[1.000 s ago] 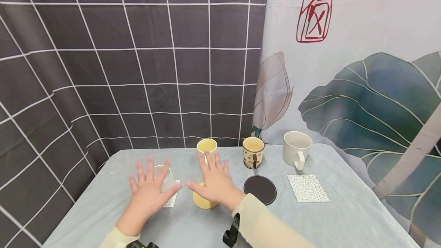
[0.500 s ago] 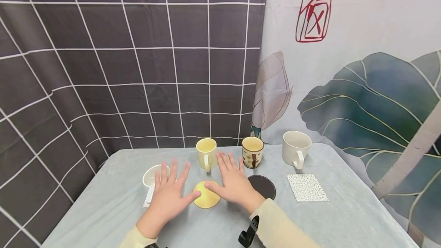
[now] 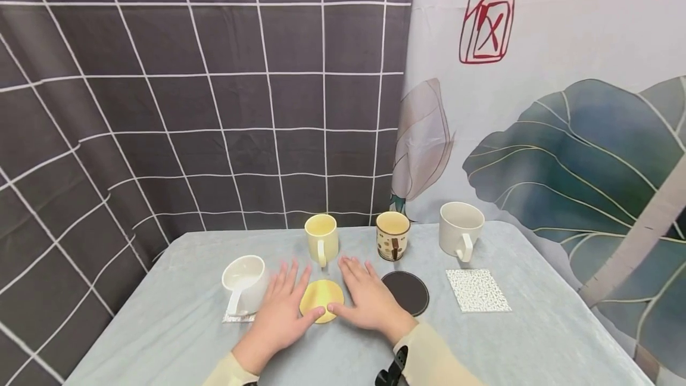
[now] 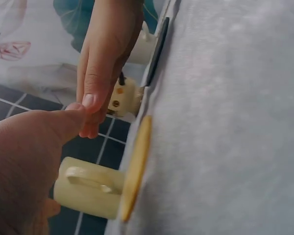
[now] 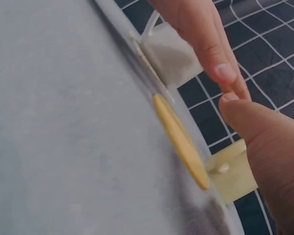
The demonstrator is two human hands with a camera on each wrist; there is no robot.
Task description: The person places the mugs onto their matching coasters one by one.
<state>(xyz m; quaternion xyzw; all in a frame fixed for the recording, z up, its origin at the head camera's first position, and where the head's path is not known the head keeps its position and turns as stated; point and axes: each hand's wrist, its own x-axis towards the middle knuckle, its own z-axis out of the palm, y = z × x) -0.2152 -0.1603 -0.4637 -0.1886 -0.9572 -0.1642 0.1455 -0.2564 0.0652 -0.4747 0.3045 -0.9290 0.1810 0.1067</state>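
Note:
My left hand (image 3: 280,316) is open, fingers spread forward, beside a white mug (image 3: 243,286) that stands on a patterned coaster (image 3: 233,318). To the right is my right hand (image 3: 371,304), flat with straight fingers, partly overlapping a round black coaster (image 3: 408,292) in the head view. Between the two hands lies a round yellow coaster (image 3: 320,298), with both thumbs over its near edge. Just beyond it stands a pale yellow mug (image 3: 324,244), handle toward me. Both wrist views show the hands raised above the cloth, holding nothing, thumb tips close together.
Along the back of the table (image 3: 161,320) stand a spotted mug (image 3: 387,242) with a brown handle and a larger off-white mug (image 3: 455,232). A square patterned coaster (image 3: 479,290) lies in front of the larger one. A dark grid curtain (image 3: 225,106) hangs behind.
Both hands have shifted right and then drawn back toward me, coming closer together over the yellow coaster. The white mug and the yellow mug are now less covered. The mugs and coasters have stayed put.

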